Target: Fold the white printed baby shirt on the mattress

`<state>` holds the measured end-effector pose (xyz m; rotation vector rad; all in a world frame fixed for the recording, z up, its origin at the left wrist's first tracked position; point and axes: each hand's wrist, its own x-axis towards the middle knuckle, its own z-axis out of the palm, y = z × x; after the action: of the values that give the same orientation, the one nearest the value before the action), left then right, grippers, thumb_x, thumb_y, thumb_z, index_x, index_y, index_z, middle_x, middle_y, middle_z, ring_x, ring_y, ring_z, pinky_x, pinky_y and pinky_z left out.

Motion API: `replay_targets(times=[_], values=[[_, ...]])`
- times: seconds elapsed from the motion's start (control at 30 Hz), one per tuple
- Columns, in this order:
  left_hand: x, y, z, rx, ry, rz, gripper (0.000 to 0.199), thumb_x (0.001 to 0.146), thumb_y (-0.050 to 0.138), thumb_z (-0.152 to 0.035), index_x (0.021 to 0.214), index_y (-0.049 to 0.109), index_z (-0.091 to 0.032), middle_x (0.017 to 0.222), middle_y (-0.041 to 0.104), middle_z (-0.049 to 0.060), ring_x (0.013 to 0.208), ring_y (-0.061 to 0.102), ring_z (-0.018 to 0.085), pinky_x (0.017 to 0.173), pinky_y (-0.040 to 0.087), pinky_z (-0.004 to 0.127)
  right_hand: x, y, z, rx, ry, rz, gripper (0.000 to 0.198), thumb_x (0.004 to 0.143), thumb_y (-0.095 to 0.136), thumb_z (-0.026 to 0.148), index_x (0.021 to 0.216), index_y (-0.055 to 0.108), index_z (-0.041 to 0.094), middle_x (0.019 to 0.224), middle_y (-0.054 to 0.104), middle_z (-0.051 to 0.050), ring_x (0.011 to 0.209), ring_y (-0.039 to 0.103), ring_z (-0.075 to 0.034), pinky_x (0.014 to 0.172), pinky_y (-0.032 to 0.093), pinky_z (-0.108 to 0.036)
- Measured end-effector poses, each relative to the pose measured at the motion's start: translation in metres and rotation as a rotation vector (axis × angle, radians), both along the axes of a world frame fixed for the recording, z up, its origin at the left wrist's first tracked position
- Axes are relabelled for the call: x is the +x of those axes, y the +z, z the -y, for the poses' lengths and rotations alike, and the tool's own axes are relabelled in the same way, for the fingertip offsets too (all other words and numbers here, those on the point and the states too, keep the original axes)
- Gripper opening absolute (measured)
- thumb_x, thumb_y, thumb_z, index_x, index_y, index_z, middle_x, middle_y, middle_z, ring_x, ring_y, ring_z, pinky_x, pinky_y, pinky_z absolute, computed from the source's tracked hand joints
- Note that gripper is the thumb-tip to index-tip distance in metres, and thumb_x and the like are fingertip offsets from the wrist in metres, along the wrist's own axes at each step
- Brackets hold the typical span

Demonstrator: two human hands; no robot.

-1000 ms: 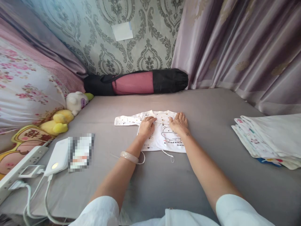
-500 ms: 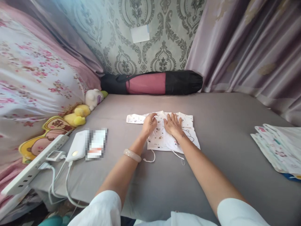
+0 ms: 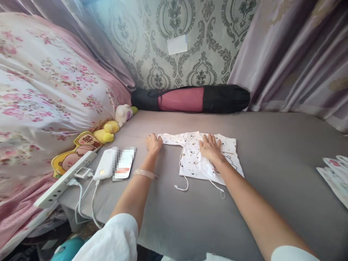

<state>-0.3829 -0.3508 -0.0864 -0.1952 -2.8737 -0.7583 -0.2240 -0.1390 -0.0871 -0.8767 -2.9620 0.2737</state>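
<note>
Small patterned shirt (image 3: 191, 159) lies flat on the grey cover (image 3: 174, 217), near the middle of the surface, neck edge toward the wall, hem toward the person. One sleeve (image 3: 174, 140) runs out straight to the left; the opposite side ends in a nearly straight edge just past the right hand (image 3: 211, 148).

Right hand: palm down on the upper front, fingers spread and extended, pressing on the cloth rather than gripping it. Left hand (image 3: 154, 142): at the cuff end of the sleeve, fingers bent (whether the cuff is pinched between them, I cannot tell). A pale bangle (image 3: 144, 174) sits on the left wrist.

Edges: two white ties trail past the hem, the left tie (image 3: 186, 184) curling at its end, the right tie (image 3: 219, 188) ending in a small loop. A wide stretch of cover separates the shirt from the folded cloths (image 3: 334, 177) at far right; a narrower band lies between it and the rolled bag (image 3: 181, 98) along the wall. On the left, room is tighter: the flat device (image 3: 126, 165) (its face blurred), white power bank (image 3: 104, 165) and power strip (image 3: 67, 177) stand near the left forearm.
</note>
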Motion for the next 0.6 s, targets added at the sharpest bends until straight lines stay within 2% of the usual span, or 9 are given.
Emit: replay_targets(times=[0.1,0.17,0.23,0.4,0.6], values=[[-0.004,0.003,-0.001,0.057,0.000,0.074,0.029,0.086,0.052,-0.033,0.103,0.060,-0.011,0.114,0.064,0.024,0.123,0.054,0.034,0.105,0.036,0.045,-0.009,0.006,0.010,0.044,0.140,-0.086,0.056,0.103,0.023,0.034,0.152,0.032,0.008,0.159,0.021,-0.016,0.147,0.012,-0.027,0.118,0.006,-0.052],[-0.006,0.003,-0.004,0.090,-0.007,0.101,0.026,0.083,0.056,-0.034,0.098,0.060,-0.014,0.111,0.066,0.022,0.120,0.056,0.035,0.102,0.039,0.045,-0.018,0.007,0.018,0.018,0.249,-0.107,0.056,0.103,0.023,0.033,0.152,0.033,0.008,0.159,0.023,-0.013,0.147,0.014,-0.025,0.120,0.008,-0.047],[-0.008,0.003,-0.008,0.123,-0.002,0.128,0.022,0.078,0.061,-0.033,0.092,0.061,-0.016,0.105,0.068,0.020,0.115,0.060,0.036,0.096,0.045,0.044,-0.027,0.004,0.025,-0.026,0.296,-0.099,0.056,0.103,0.023,0.033,0.152,0.032,0.007,0.158,0.025,-0.012,0.147,0.016,-0.023,0.120,0.011,-0.042],[-0.015,0.003,-0.011,0.265,0.037,0.223,0.017,0.064,0.070,-0.022,0.076,0.058,-0.020,0.080,0.068,0.012,0.099,0.067,0.035,0.079,0.051,0.037,-0.035,-0.009,0.032,-0.041,0.258,-0.090,0.057,0.103,0.025,0.034,0.154,0.028,0.007,0.158,0.026,-0.012,0.146,0.018,-0.024,0.120,0.011,-0.040],[-0.019,0.013,-0.003,0.528,0.071,0.377,0.017,0.063,0.069,-0.018,0.062,0.052,-0.020,0.051,0.048,-0.001,0.070,0.066,0.025,0.059,0.049,0.029,-0.034,-0.013,0.035,-0.020,0.230,-0.097,0.059,0.103,0.024,0.036,0.155,0.026,0.007,0.158,0.024,-0.012,0.147,0.016,-0.024,0.120,0.009,-0.040]])
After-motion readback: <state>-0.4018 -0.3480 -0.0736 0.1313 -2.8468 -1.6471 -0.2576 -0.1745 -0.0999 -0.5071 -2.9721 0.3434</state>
